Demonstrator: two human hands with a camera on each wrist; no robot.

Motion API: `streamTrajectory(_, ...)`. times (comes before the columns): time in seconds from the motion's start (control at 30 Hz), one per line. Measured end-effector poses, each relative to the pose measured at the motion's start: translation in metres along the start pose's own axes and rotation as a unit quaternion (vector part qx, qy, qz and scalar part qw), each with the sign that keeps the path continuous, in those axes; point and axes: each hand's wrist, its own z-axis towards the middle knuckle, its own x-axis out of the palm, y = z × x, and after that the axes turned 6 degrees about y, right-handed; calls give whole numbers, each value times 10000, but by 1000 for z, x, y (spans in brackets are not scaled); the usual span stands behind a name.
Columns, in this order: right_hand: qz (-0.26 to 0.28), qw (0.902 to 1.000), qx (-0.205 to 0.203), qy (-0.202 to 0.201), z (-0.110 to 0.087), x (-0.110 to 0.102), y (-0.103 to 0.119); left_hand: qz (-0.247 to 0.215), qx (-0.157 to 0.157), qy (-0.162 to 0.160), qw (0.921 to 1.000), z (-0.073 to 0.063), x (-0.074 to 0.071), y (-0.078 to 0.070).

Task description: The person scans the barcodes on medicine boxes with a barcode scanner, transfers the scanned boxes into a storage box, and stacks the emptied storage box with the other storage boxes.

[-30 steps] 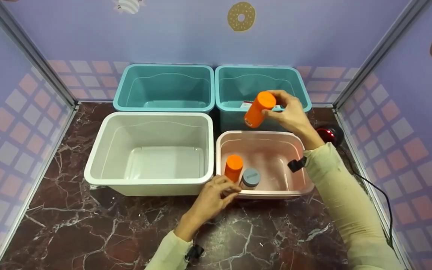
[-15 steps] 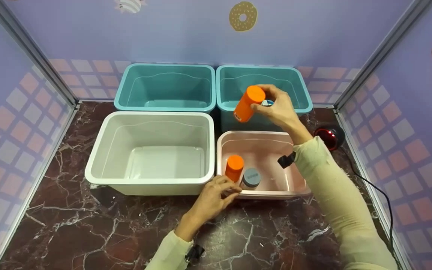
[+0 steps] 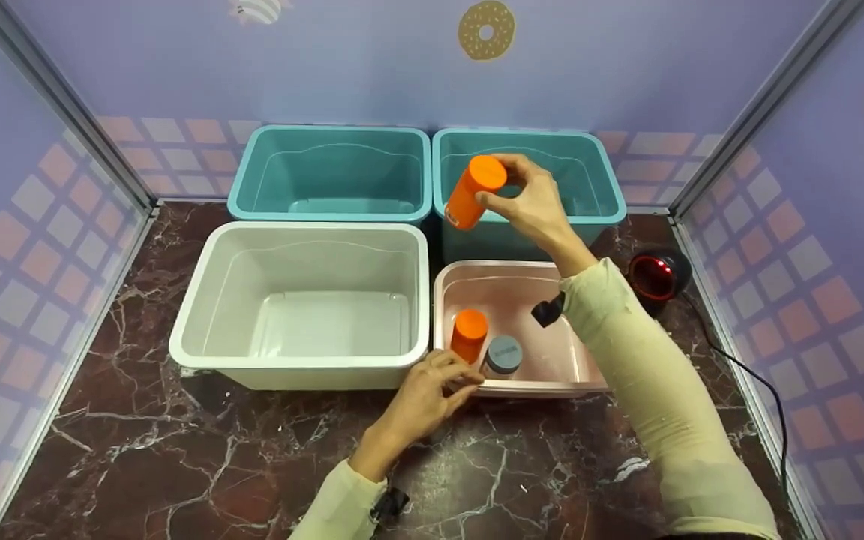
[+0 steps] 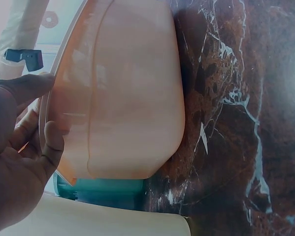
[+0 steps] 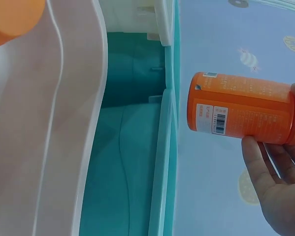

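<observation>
My right hand (image 3: 537,206) holds an orange bottle (image 3: 468,199) near its cap end, tilted, over the front left rim of the right teal bin (image 3: 612,187). Its printed label and barcode show in the right wrist view. With thumb and fingers, my left hand (image 3: 423,390) grips the rim of the pink bin (image 4: 132,83) at its front left corner. A second orange bottle (image 3: 469,330) stands inside that bin, close to my left fingers. Beside it is a container with a grey lid (image 3: 504,354).
A white bin (image 3: 304,363) stands left of the pink one. Behind it is another teal bin (image 3: 331,217), against the back wall. On the right lies a black device with red lights (image 3: 657,274), its cable (image 3: 769,390) running along the side wall.
My right hand has carried the orange bottle leftward and away from me, from above the gap behind the pink bin to the teal bin's left corner. My left hand has stayed in place.
</observation>
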Motion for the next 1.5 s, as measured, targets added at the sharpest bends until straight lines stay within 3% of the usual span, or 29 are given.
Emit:
streamTrajectory(0.63,-103,9998,98,-122,26,28,10,176,47,-37,9998,0,-1,0)
streamTrajectory(1.5,44,9991,411,-137,47,70,15,50,79,-38,9999,0,0,3)
